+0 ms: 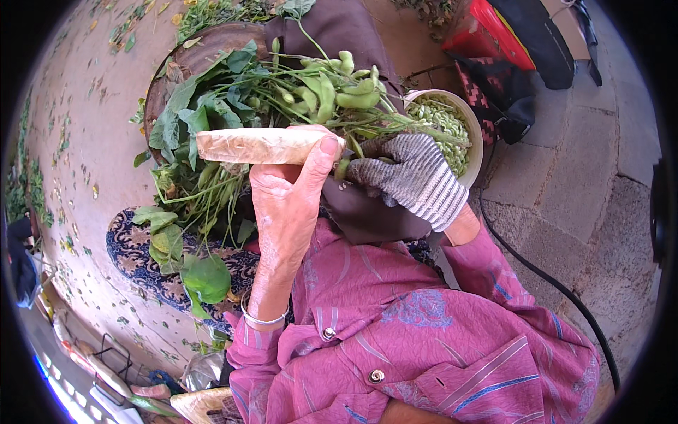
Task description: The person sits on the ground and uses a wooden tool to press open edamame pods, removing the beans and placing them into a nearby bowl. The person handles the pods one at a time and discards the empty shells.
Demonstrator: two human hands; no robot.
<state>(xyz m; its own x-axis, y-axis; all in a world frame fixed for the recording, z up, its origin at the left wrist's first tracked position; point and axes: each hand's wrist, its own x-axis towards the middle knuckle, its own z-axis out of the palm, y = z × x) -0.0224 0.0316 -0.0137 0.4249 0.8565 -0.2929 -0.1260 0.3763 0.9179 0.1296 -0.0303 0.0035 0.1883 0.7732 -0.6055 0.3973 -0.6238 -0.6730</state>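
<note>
My left hand (299,185), bare with a bangle at the wrist, grips a tape-wrapped handle (259,146) lying crosswise; a small bit of its far end shows near my glove. My right hand (405,172), in a striped knit glove, has its fingers closed at the bean stems beside a green pod (341,168). Soybean plants with green pods (326,98) and leaves (180,114) lie just beyond both hands, across my lap and a round brown tray (212,45). A white bucket (474,122) holding shelled green beans (442,119) stands right behind the gloved hand.
A black cable (535,270) runs along the stone paving (567,159) at the right. Beyond the bucket are a red and black woven basket (474,79) and a red bag (487,37). Loose leaves lie scattered over the floor (95,143) at the left.
</note>
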